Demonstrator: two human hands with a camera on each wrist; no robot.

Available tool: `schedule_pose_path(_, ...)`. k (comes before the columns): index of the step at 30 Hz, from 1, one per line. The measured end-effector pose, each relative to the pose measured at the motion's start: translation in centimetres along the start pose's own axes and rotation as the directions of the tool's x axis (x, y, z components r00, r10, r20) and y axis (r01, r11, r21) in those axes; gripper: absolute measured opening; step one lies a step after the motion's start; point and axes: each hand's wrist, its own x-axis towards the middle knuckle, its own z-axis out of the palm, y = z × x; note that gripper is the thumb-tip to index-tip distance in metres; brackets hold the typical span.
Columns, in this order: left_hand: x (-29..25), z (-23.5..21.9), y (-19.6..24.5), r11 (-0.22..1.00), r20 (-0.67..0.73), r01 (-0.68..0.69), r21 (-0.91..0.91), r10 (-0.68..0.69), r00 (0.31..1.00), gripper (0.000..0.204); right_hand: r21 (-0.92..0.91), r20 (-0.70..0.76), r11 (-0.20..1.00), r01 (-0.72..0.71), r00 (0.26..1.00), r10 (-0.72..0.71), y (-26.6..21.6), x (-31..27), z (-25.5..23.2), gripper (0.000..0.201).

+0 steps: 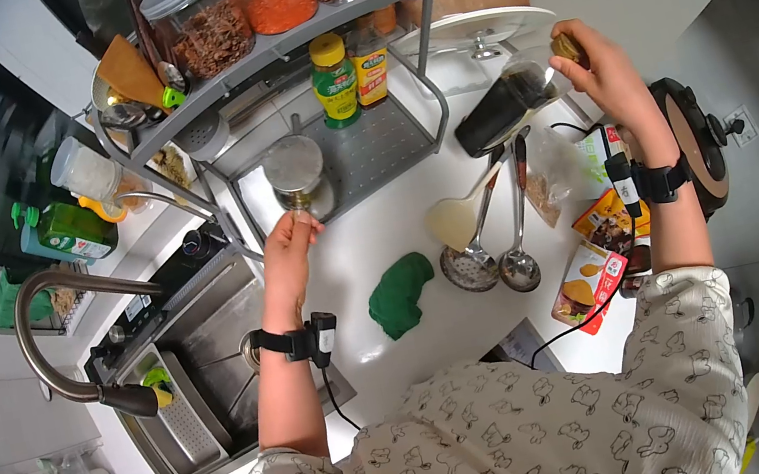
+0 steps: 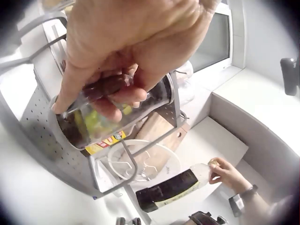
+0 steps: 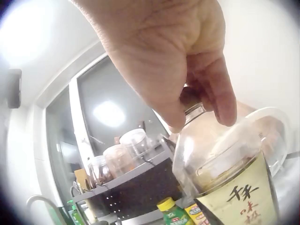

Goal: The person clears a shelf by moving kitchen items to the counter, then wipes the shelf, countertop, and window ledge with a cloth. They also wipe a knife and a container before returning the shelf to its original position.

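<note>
My left hand reaches to the lower shelf of a grey metal rack and grips a glass jar with a metal lid. In the left wrist view the fingers curl round the jar, which has dark contents. My right hand holds a dark sauce bottle by its cap, tilted above the white counter beside the rack. The right wrist view shows the fingers pinching the bottle's top, above its clear neck and yellow label.
Two yellow-capped bottles stand on the lower shelf, and jars of grains on the top one. A green cloth, ladles and a spatula and snack packets lie on the counter. The sink and faucet are left; a cooker is right.
</note>
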Motion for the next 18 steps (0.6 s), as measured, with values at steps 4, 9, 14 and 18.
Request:
schedule_pose_path(4,-0.7,3.4,0.0,0.999,0.119,-0.032,0.028,0.029,0.993,0.021,-0.083,-0.072,0.996,-0.029,0.997,0.023,3.5,-0.2,0.0,0.029)
schedule_pose_path(9,0.0,9.9,-0.7,0.987,0.31,-0.082,0.136,0.037,0.95,0.024,-0.166,-0.167,0.986,-0.024,0.986,-0.005,11.2,0.6,3.9,0.03)
schedule_pose_path(14,1.9,16.7,-2.9,0.977,0.27,-0.057,0.207,-0.001,0.963,0.024,-0.189,-0.102,0.973,-0.132,0.988,0.114,14.2,2.5,6.4,0.031)
schedule_pose_path(18,3.7,20.2,-4.1,0.97,0.263,-0.056,0.235,-0.007,0.965,0.025,-0.232,-0.078,0.964,-0.133,0.99,0.118,16.9,4.0,7.4,0.031)
